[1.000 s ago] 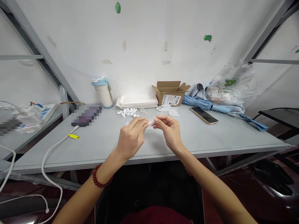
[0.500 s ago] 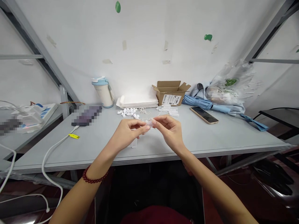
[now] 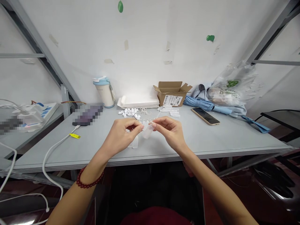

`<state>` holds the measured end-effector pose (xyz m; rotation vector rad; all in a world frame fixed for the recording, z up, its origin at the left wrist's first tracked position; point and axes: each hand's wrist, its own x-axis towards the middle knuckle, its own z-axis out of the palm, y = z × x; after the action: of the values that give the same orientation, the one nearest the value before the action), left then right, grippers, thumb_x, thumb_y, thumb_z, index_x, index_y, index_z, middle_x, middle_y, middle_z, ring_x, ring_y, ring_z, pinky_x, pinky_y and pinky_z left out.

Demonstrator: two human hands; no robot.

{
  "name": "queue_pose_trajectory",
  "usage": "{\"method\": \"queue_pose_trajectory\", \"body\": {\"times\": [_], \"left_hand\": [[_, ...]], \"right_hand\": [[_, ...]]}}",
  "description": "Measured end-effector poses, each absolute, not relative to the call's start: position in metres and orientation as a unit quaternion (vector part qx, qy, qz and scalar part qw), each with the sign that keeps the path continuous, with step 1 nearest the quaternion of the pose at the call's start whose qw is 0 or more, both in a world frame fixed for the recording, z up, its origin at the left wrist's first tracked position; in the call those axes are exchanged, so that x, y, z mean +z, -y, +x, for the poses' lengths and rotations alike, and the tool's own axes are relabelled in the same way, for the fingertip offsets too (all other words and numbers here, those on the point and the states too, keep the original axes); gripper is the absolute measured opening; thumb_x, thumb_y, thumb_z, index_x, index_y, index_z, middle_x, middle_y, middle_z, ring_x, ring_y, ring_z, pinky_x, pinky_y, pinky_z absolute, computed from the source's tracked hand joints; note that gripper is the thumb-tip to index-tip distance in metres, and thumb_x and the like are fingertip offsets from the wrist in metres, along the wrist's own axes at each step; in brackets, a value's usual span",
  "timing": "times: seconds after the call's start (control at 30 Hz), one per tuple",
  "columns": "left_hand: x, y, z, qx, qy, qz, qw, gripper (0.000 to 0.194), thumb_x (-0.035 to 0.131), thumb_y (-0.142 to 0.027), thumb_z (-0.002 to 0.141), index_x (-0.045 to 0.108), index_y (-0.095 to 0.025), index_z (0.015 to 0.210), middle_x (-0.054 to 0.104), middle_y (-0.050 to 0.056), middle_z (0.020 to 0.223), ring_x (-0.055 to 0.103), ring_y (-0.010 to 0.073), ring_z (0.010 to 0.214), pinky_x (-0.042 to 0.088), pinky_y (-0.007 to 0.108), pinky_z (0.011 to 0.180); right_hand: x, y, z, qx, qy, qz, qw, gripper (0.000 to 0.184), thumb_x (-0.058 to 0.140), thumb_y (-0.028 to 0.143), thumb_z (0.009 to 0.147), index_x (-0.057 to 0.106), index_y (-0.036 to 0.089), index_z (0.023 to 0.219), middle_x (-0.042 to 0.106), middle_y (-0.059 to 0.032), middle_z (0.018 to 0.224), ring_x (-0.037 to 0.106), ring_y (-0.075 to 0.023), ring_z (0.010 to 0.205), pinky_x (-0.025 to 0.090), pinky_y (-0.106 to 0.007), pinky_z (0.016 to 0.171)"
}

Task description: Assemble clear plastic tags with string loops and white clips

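Right hand grips a translucent tube by its upper end; left hand is pinched closed just beside it, any held item too small to tell; beyond the grip, white caps lie left, a tube pile right; behind stands an open carton, contents hidden.

A: Light?

B: Wall lit brightest approx. mid, just above white stack. Faint shadow cast on surface nr right hand; space beneath surface left v. dark.

A: Pic qual.?

B: Edges visibly stretched. Translucent tube rendered soft, fine detail lost; dark device at left pixelated.
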<state>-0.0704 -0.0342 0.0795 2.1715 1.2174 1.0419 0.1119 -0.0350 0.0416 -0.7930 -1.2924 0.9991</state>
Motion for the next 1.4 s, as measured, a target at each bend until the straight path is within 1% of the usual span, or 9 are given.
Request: {"method": "queue_pose_trajectory", "body": {"times": [0.13,0.27,0.4,0.67,0.97,1.1,1.2,1.3,1.4], "left_hand": [[0.084,0.032,-0.075,0.386,-0.447,0.773,0.232,0.019,0.059,-0.031,0.082,0.069,-0.018,0.072,0.068,-0.001,0.07,0.058,0.013,0.067,0.044,0.023,0.061],[0.082,0.033,-0.07,0.371,-0.429,0.776,0.276,0.02,0.061,-0.038,0.081,0.07,-0.02,0.078,0.07,0.0,0.079,0.06,0.0139,0.073,0.045,0.022,0.061],[0.079,0.036,-0.064,0.365,-0.429,0.776,0.286,0.02,0.062,-0.038,0.08,0.067,-0.02,0.075,0.068,0.0,0.078,0.06,0.0145,0.074,0.045,0.023,0.061],[0.085,0.034,-0.07,0.324,-0.439,0.805,0.234,0.021,0.054,-0.034,0.083,0.061,-0.019,0.071,0.064,-0.001,0.073,0.056,0.0135,0.069,0.042,0.024,0.061],[0.117,0.037,-0.135,0.295,-0.499,0.803,0.139,0.027,0.06,-0.048,0.075,0.065,-0.023,0.068,0.065,-0.001,0.067,0.056,0.0152,0.062,0.045,0.023,0.057],[0.112,0.046,-0.122,0.292,-0.478,0.816,0.143,0.023,0.06,-0.045,0.077,0.069,-0.024,0.077,0.069,0.001,0.078,0.06,0.0169,0.069,0.047,0.025,0.059],[0.103,0.051,-0.098,0.281,-0.429,0.843,0.164,0.018,0.058,-0.037,0.082,0.069,-0.024,0.085,0.07,0.002,0.088,0.06,0.0164,0.075,0.049,0.025,0.065],[0.097,0.052,-0.083,0.295,-0.412,0.847,0.162,0.015,0.056,-0.03,0.083,0.069,-0.023,0.086,0.069,0.001,0.087,0.06,0.0152,0.074,0.048,0.025,0.064],[0.095,0.05,-0.08,0.297,-0.409,0.846,0.167,0.015,0.055,-0.029,0.083,0.069,-0.023,0.086,0.068,0.001,0.086,0.059,0.015,0.073,0.047,0.024,0.061]], "right_hand": [[0.042,0.035,0.112,0.43,0.562,-0.35,0.614,0.018,0.076,0.033,0.068,0.069,0.018,0.076,0.069,-0.0014,0.075,0.065,-0.0139,0.068,0.056,-0.031,0.067],[0.042,0.036,0.112,0.423,0.579,-0.349,0.603,0.018,0.075,0.033,0.069,0.069,0.019,0.078,0.069,-0.0014,0.074,0.064,-0.0137,0.068,0.055,-0.031,0.067],[0.041,0.038,0.111,0.404,0.604,-0.365,0.582,0.016,0.073,0.033,0.072,0.069,0.019,0.079,0.069,-0.0028,0.078,0.065,-0.0151,0.072,0.054,-0.031,0.069],[0.042,0.039,0.11,0.42,0.602,-0.365,0.572,0.018,0.074,0.034,0.071,0.07,0.018,0.079,0.069,-0.0028,0.077,0.064,-0.0152,0.071,0.054,-0.032,0.068],[0.04,0.03,0.115,0.45,0.575,-0.366,0.577,0.021,0.075,0.036,0.069,0.07,0.019,0.078,0.07,-0.0023,0.075,0.064,-0.0145,0.067,0.055,-0.032,0.066],[0.042,0.036,0.11,0.448,0.581,-0.375,0.567,0.021,0.075,0.037,0.068,0.07,0.019,0.077,0.069,-0.0016,0.072,0.064,-0.0142,0.065,0.055,-0.032,0.065],[0.045,0.041,0.108,0.443,0.587,-0.373,0.566,0.023,0.076,0.039,0.067,0.069,0.018,0.076,0.068,-0.001,0.069,0.063,-0.0139,0.063,0.055,-0.031,0.064],[0.047,0.044,0.107,0.434,0.595,-0.372,0.565,0.022,0.076,0.038,0.067,0.069,0.018,0.075,0.067,-0.0008,0.069,0.062,-0.0128,0.061,0.055,-0.03,0.062],[0.049,0.046,0.106,0.434,0.601,-0.372,0.558,0.021,0.076,0.037,0.068,0.07,0.018,0.075,0.067,-0.001,0.07,0.061,-0.0126,0.062,0.054,-0.029,0.062]]}}
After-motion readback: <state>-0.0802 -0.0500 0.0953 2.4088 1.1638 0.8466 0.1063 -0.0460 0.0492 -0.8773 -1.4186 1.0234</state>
